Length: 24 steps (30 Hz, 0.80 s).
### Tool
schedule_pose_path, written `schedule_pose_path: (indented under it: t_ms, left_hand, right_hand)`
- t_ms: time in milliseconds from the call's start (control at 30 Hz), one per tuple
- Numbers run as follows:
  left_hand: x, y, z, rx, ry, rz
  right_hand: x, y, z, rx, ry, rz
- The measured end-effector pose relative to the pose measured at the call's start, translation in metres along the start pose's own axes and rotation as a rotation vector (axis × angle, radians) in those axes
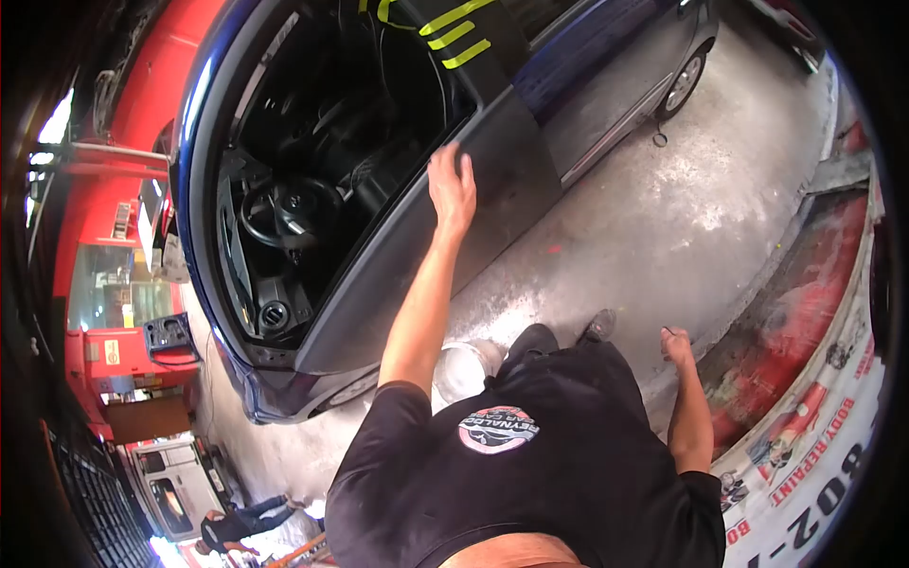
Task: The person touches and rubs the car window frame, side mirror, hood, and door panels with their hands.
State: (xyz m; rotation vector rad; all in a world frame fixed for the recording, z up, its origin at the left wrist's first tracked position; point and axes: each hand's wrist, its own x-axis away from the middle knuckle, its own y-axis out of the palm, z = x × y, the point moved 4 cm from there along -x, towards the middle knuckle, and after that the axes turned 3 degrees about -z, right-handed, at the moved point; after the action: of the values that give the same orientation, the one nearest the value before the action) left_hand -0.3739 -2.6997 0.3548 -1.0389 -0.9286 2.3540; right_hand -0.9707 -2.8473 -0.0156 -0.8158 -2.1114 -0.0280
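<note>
My left hand [452,187] reaches forward to the grey-black car door [497,175], its fingers apart near the window sill. Whether the fingertips press on the panel I cannot tell. The door belongs to a blue car [201,123] with an open window frame, through which a steering wheel [289,212] shows. Yellow tape strips [454,40] mark the dark pillar beyond the hand. My right hand [676,346] hangs low at my right side with fingers curled; anything inside them is too small to make out.
A whitish bucket [461,372] stands by my feet, close to the car. On the right lies a printed banner [814,473] along a red-stained strip. Another person [237,526] is at the far lower left near a white vehicle [178,481]. A dark ring [660,140] lies on the concrete floor.
</note>
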Motion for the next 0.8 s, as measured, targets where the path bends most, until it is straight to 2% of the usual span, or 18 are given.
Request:
schedule_pose_path:
  t_ms: [167,233,367,433,500,567,600,800]
  left_hand:
    - [-0.083,0.024,0.001,0.135,-0.151,0.015]
    - [-0.118,0.037,0.008,0.209,-0.193,0.0]
    - [-0.18,0.078,-0.001,0.416,-0.188,0.145]
    - [-0.189,0.09,-0.007,0.488,-0.168,0.19]
    - [-0.195,0.095,-0.018,0.53,-0.146,0.23]
    - [-0.195,0.095,-0.019,0.591,-0.138,0.272]
    - [-0.195,0.098,-0.022,0.63,-0.138,0.264]
    - [-0.2,0.103,-0.03,0.645,-0.119,0.248]
  right_hand:
    - [-0.017,0.018,-0.049,0.069,0.105,-0.062]
    - [-0.025,0.038,-0.068,0.152,0.039,-0.153]
    - [-0.036,0.063,-0.097,0.183,0.002,-0.178]
    - [-0.053,0.07,-0.123,0.333,-0.327,-0.156]
    - [-0.066,0.068,-0.144,0.434,-0.298,-0.152]
    - [-0.07,0.067,-0.156,0.216,0.017,-0.149]
    - [-0.078,0.065,-0.16,0.203,0.076,-0.15]
    - [-0.122,0.071,-0.205,0.193,0.045,-0.209]
